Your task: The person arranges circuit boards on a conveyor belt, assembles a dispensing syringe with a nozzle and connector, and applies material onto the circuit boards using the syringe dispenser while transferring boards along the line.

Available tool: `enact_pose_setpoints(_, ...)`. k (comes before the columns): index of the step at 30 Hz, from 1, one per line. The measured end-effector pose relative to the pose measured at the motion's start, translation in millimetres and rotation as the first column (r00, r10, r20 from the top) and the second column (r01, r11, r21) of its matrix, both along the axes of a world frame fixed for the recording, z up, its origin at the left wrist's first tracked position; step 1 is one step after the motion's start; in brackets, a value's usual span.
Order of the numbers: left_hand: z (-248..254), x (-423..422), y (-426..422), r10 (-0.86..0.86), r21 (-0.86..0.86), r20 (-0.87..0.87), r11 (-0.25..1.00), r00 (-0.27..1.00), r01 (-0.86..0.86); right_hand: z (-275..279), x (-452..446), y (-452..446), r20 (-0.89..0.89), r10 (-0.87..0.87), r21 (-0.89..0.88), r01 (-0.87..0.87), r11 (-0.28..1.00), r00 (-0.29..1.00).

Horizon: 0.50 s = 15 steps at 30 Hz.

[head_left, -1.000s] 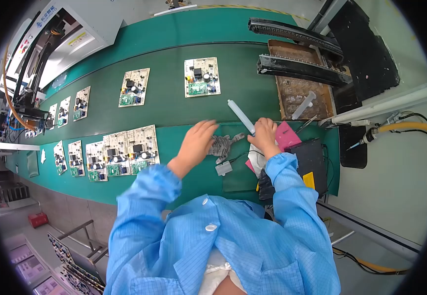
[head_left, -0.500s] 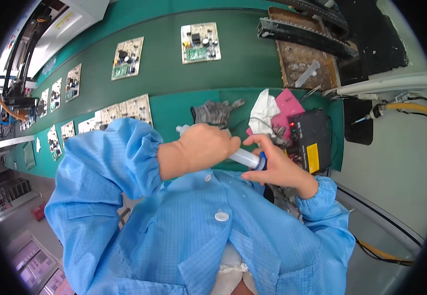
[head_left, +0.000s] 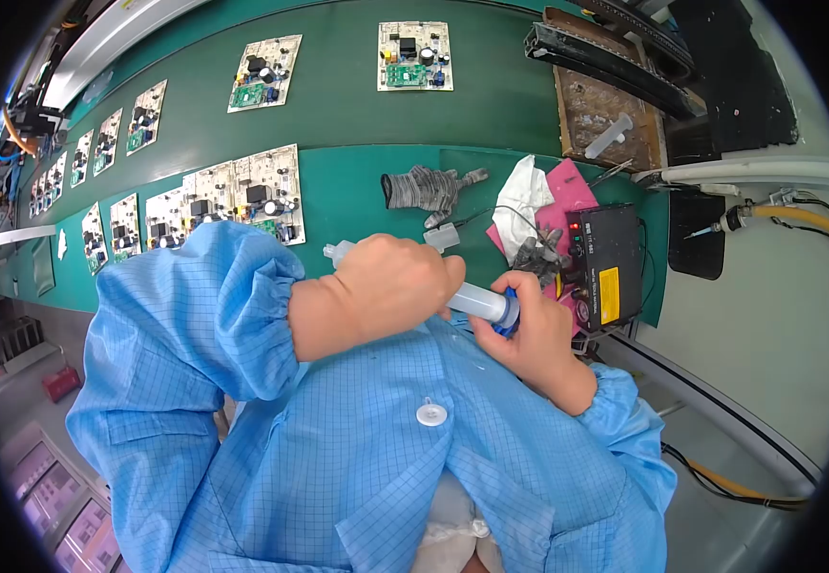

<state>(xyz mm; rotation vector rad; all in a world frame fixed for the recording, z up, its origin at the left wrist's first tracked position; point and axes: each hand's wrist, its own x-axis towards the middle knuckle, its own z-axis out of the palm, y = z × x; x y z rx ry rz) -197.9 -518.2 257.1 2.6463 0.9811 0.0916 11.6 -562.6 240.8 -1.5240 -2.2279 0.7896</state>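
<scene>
Gripping the syringe [head_left: 476, 302] in a fist, the left hand [head_left: 373, 286] holds it before the blue jacket [head_left: 376, 401]; the right hand [head_left: 535, 334], looser a moment ago, now curls round its blue end [head_left: 512, 313], so it seems steadier. A glove [head_left: 419, 191] lies at twelve o'clock, circuit boards [head_left: 269, 191] at ten, a black box [head_left: 594, 234] at three, its yellow label [head_left: 609, 294] too small to read.

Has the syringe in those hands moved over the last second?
Yes: the held syringe has come closer to the blue coat, farther from the brown tray.
</scene>
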Motion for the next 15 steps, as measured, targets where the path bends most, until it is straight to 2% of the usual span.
enact_pose_setpoints(1, -0.6, -0.9, 0.3, 0.011, -0.054, 0.011, 0.999, 1.0, -0.01, 0.3, -1.8, -0.2, 0.053, -0.019, 0.05, 0.017, 0.999, 0.998)
enact_pose_setpoints(4, 2.2, -1.6, 0.7, 0.065, -0.386, -0.055, 0.919, 0.996, -0.081, -11.3, -2.1, 0.6, 0.06, 0.002, 0.405, -0.027, 0.914, 0.998)
enact_pose_setpoints(7, 1.8, -0.5, 0.2, 0.083, -0.542, -0.073, 0.833, 0.994, -0.109, -26.2, 3.6, 6.6, 0.087, 0.028, 0.543, -0.071, 0.837, 0.996)
enact_pose_setpoints(10, 5.5, 3.2, 3.3, 0.078, -0.547, -0.157, 0.823, 0.985, -0.152, -32.7, -1.1, 11.1, 0.038, -0.009, 0.589, -0.015, 0.808, 0.999)
enact_pose_setpoints(13, -11.7, -1.1, -6.2, 0.131, -0.54, -0.082, 0.828, 0.988, -0.155, -35.8, -5.8, 11.4, 0.027, -0.009, 0.506, -0.006, 0.863, 1.0)
enact_pose_setpoints(15, -19.9, -4.8, -5.6, 0.135, -0.514, -0.108, 0.84, 0.985, -0.172, -43.9, -13.4, 10.8, -0.094, -0.037, 0.388, 0.071, 0.919, 0.995)
